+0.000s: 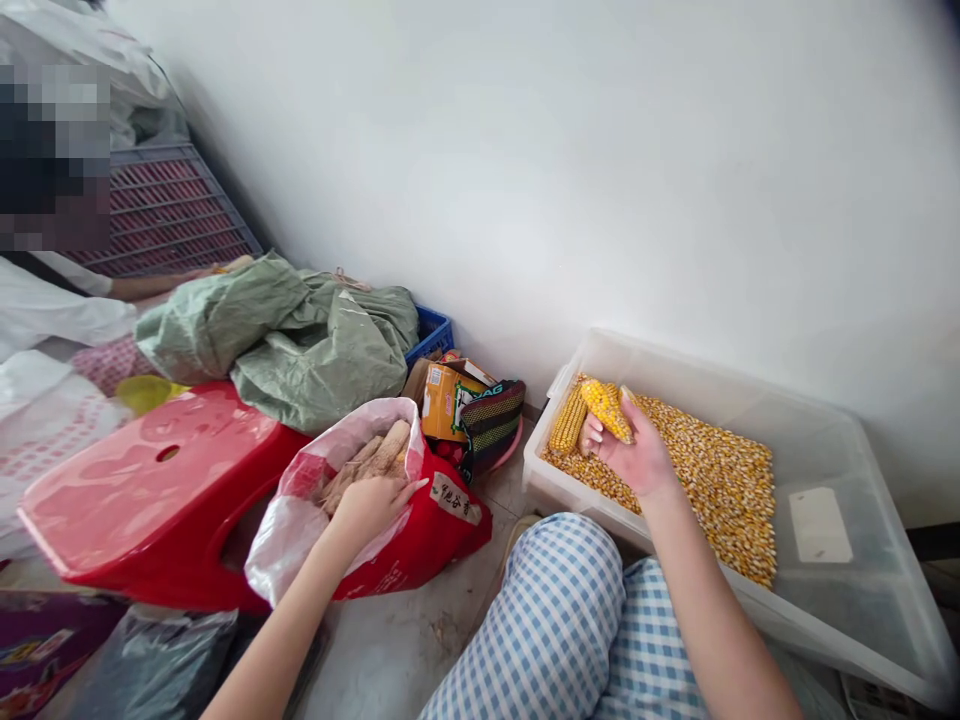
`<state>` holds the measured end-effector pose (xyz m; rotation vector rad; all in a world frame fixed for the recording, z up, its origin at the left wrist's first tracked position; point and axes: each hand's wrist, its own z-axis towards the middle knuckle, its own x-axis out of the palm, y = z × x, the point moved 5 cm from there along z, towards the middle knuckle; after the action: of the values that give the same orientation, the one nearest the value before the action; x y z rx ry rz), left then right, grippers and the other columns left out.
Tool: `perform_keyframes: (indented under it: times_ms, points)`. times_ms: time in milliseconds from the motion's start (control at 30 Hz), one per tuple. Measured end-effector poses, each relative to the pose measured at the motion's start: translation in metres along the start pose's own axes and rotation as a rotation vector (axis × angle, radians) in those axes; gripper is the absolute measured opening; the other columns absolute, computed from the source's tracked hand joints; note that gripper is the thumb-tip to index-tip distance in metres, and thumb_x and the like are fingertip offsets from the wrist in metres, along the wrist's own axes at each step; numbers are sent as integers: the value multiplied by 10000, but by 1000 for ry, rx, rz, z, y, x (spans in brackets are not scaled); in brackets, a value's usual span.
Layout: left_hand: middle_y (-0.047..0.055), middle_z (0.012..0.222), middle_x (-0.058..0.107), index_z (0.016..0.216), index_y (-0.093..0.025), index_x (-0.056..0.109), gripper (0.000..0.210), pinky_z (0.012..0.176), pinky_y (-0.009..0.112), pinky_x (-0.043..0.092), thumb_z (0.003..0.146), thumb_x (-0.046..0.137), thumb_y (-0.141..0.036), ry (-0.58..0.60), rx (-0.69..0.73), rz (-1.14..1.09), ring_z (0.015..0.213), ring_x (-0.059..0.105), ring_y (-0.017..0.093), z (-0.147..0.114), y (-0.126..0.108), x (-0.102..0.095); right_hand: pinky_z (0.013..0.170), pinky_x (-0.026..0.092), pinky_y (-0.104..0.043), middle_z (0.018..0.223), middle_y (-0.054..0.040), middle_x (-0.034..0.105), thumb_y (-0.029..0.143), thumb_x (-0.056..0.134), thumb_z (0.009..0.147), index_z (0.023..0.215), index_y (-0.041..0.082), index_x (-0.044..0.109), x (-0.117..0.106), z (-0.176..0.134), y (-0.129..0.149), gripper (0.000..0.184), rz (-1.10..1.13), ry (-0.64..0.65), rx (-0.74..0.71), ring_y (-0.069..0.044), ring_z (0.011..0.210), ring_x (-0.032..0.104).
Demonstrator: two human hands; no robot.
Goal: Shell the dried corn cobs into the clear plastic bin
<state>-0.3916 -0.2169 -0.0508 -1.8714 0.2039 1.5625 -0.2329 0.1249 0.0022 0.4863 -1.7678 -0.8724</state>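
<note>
My right hand (637, 450) is closed around a partly shelled corn cob (606, 408), yellow kernels still on it, above a clear plastic bin (832, 490). Loose corn kernels (720, 480) cover much of the bin's floor. Beside that hand, another full corn cob (568, 418) leans at the bin's left end. My left hand (375, 510) rests at the mouth of a red and white bag (397, 560), with a finger stretched toward the rim and the others partly hidden. Bare, pale cobs (367, 462) lie inside the bag, just beyond the hand.
A red plastic stool (150, 480) stands left of the bag. Behind are a green sack (330, 350), a blue crate (431, 332), an orange carton (446, 400) and a dark striped bag (491, 425). Another person's arm (161, 284) reaches in at left. A white wall (562, 180) rises behind.
</note>
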Motion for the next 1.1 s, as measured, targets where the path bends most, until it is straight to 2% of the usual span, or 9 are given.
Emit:
perform_keyframes:
  times_ms: [133, 233, 333, 467, 533, 633, 767, 967, 1100]
  points:
    - [142, 1307, 516, 1057, -209, 655, 370, 1003, 551, 276, 840, 430, -406, -232, 80, 130, 1278, 362, 362, 15, -28, -28, 570, 447, -276, 637, -1, 495, 538, 434, 838, 758, 218, 566, -15, -7, 24, 355, -38, -21, -22, -122, 561, 498]
    - [94, 1399, 420, 1159, -235, 593, 397, 1061, 474, 258, 828, 489, -427, -375, 232, -105, 1318, 312, 300, 36, -95, -38, 528, 431, -262, 569, 6, 486, 564, 436, 829, 737, 210, 566, -25, -8, 44, 388, -111, -27, -45, -118, 507, 475]
    - [68, 1159, 613, 1043, -248, 651, 299, 1006, 375, 358, 824, 529, -412, -168, 422, -561, 1118, 530, 247, 69, -192, -17, 483, 416, -250, 513, 21, 485, 563, 460, 819, 791, 196, 595, -35, -3, 56, 391, -220, -70, -80, -105, 435, 417]
    - [72, 1009, 662, 1061, -230, 632, 353, 804, 280, 469, 771, 613, -431, 152, 286, -1261, 984, 606, 218, 117, -313, 37, 460, 414, -208, 680, 9, 583, 533, 479, 824, 1014, 220, 603, -51, 5, 66, 386, -400, -184, -273, -110, 546, 501]
    - [84, 981, 663, 991, -198, 625, 330, 717, 259, 485, 780, 595, -450, 254, 226, -1480, 928, 622, 207, 136, -361, 62, 478, 430, -190, 833, -1, 610, 507, 496, 826, 1065, 251, 586, -59, 5, 77, 362, -481, -229, -447, -109, 639, 531]
    - [105, 960, 666, 987, -154, 582, 344, 738, 288, 497, 789, 579, -435, 438, 191, -1793, 887, 636, 206, 159, -413, 86, 470, 435, -181, 977, -16, 610, 524, 471, 831, 1169, 291, 528, -79, 6, 94, 414, -453, -252, -501, -119, 713, 559]
    - [106, 993, 668, 1082, -163, 523, 344, 849, 360, 481, 847, 468, -409, 644, 168, -1979, 941, 640, 218, 175, -454, 100, 493, 472, -227, 911, -18, 623, 567, 405, 841, 1251, 308, 455, -105, 8, 115, 488, -322, -162, -416, -122, 639, 573]
    - [88, 968, 679, 1097, -199, 486, 399, 772, 368, 503, 801, 534, -463, 617, 163, -1940, 886, 658, 229, 184, -473, 124, 529, 511, -224, 1086, -13, 552, 441, 592, 774, 1213, 335, 456, -130, 12, 127, 472, -469, -246, -485, -140, 809, 591]
    - [92, 959, 688, 1012, -184, 521, 376, 727, 334, 504, 735, 624, -417, 581, 180, -1863, 823, 666, 222, 186, -469, 132, 446, 481, -216, 951, -2, 574, 463, 624, 745, 1121, 299, 417, -140, 15, 120, 460, -451, -313, -509, -133, 692, 587]
